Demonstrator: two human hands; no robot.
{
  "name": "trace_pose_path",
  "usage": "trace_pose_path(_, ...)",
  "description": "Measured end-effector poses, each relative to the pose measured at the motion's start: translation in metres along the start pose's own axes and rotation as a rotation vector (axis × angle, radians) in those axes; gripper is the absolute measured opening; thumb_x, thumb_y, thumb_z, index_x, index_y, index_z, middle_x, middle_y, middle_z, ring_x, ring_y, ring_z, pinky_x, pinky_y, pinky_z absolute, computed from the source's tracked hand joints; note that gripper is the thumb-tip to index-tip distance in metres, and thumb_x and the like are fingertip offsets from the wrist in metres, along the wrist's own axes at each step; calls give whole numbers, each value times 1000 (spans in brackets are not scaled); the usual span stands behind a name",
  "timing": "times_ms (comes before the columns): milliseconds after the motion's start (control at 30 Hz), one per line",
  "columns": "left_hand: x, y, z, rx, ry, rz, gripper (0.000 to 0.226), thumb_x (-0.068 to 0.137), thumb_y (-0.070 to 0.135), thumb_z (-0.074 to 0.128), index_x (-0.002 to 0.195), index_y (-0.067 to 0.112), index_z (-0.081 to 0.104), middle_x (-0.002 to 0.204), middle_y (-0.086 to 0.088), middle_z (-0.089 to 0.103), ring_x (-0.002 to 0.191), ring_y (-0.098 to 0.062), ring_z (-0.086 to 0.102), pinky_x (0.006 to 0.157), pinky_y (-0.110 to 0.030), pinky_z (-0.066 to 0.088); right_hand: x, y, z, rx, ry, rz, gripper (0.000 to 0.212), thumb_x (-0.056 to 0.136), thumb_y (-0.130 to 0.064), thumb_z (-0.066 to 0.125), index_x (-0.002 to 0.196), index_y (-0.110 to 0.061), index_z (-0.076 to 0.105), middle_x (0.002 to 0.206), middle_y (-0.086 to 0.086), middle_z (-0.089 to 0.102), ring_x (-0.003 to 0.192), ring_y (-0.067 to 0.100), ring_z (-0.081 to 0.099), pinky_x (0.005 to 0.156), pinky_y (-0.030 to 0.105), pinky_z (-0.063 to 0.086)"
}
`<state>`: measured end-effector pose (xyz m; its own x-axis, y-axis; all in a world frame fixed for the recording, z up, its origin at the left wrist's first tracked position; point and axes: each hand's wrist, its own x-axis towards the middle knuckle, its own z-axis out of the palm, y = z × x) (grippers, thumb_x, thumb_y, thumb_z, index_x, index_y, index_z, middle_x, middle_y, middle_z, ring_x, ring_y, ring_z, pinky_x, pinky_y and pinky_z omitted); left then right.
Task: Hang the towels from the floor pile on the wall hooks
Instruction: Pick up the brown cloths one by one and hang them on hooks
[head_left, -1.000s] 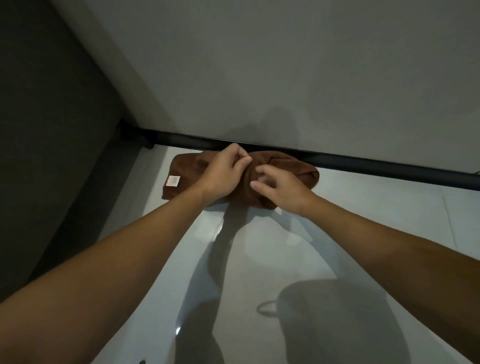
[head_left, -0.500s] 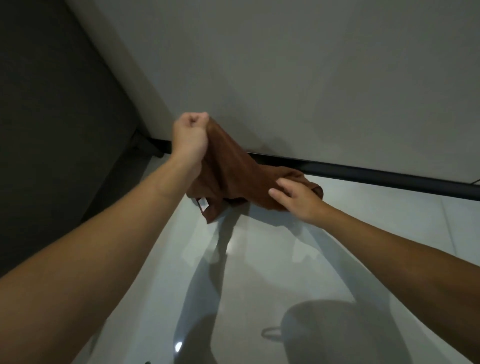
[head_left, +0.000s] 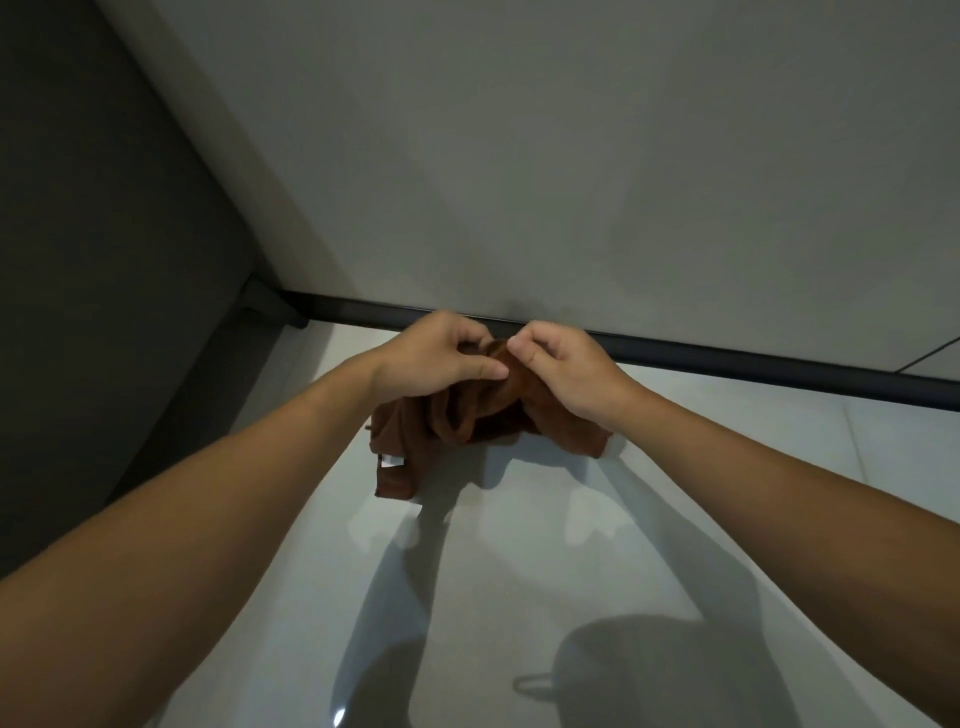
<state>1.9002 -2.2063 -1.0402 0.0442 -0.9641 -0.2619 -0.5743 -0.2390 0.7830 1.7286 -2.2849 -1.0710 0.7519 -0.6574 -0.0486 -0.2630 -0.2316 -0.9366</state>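
Note:
A brown towel (head_left: 467, 423) hangs bunched between my two hands above the glossy white floor, close to the wall. A small white label shows near its lower left corner. My left hand (head_left: 434, 358) grips the towel's top fold with fingers and thumb curled around it. My right hand (head_left: 561, 366) pinches the same top edge right beside it, its wrist covering part of the cloth. No wall hooks appear in view.
A pale grey wall (head_left: 571, 156) fills the upper view, with a black baseboard (head_left: 727, 358) along its foot. A dark wall (head_left: 78, 260) stands at the left. The white floor (head_left: 519, 571) carries shadows of my arms and head.
The towel lay on the floor a second ago; my left hand lifted it high. Now that hand has come down and my right hand has moved up to pinch the top edge beside it.

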Motion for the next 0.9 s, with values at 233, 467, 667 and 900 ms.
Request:
trace_pose_path(233, 7, 15, -32, -617, 672, -129, 20, 94, 19, 62, 77, 9, 62, 73, -11, 61, 69, -24, 61, 71, -39, 53, -12, 19, -13, -4, -274, 147, 26, 85, -30, 72, 108, -17, 69, 104, -1, 73, 96, 13, 69, 90, 34, 55)
trace_pose_path(467, 9, -5, -62, -496, 1082, -277, 21, 96, 29, 58, 80, 17, 56, 74, 4, 54, 76, -13, 57, 64, -21, 44, -20, 43, -37, -267, -194, 241, 30, 87, -44, 65, 82, -15, 70, 82, 11, 71, 71, 12, 62, 72, 33, 49)
trace_pose_path(667, -4, 2, -23, -171, 253, -37, 45, 90, 26, 68, 132, 18, 55, 106, 4, 65, 94, 1, 62, 85, -10, 46, -8, 0, -27, 25, -51, 67, 25, 96, -29, 57, 85, -9, 68, 78, 1, 64, 72, 7, 57, 69, 24, 45)
trace_pose_path(900, 5, 11, 1, -196, 113, -33, 18, 87, 27, 71, 84, 9, 71, 83, -5, 70, 78, -14, 64, 77, -31, 48, -1, -10, -26, 173, -2, 90, 19, 92, -28, 62, 78, -14, 63, 71, 4, 61, 66, 10, 54, 61, 20, 44)
